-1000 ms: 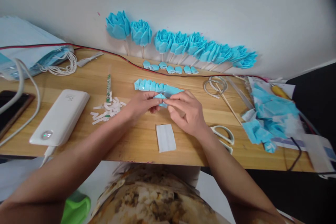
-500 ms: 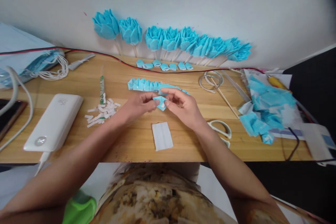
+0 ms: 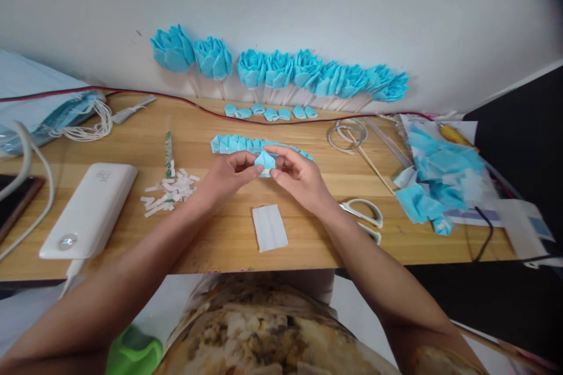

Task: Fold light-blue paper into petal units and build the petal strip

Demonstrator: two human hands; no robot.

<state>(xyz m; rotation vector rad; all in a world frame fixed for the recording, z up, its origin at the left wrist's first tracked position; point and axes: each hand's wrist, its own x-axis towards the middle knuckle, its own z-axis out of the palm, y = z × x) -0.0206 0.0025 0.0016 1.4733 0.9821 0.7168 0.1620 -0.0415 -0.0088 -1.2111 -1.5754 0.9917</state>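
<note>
Both my hands meet over the middle of the wooden table (image 3: 211, 240). My left hand (image 3: 226, 177) and my right hand (image 3: 299, 179) pinch a small folded light-blue petal piece (image 3: 265, 160) between their fingertips, just above the table. Right behind it lies a row of similar folded blue pieces (image 3: 241, 143). A white folded sheet (image 3: 269, 227) lies flat in front of my hands.
Blue paper flowers on sticks (image 3: 272, 67) lean on the wall, small blue rolls (image 3: 269, 112) below them. White power bank (image 3: 90, 208) and white paper scraps (image 3: 169, 190) at left. Scissors (image 3: 365, 217), tape ring (image 3: 347, 133), wooden skewer (image 3: 372, 164) and blue scrap pile (image 3: 435, 179) at right.
My hands have turned and raised the small blue piece slightly while still pinching it. The view has shifted a little, so the table's things sit further left.
</note>
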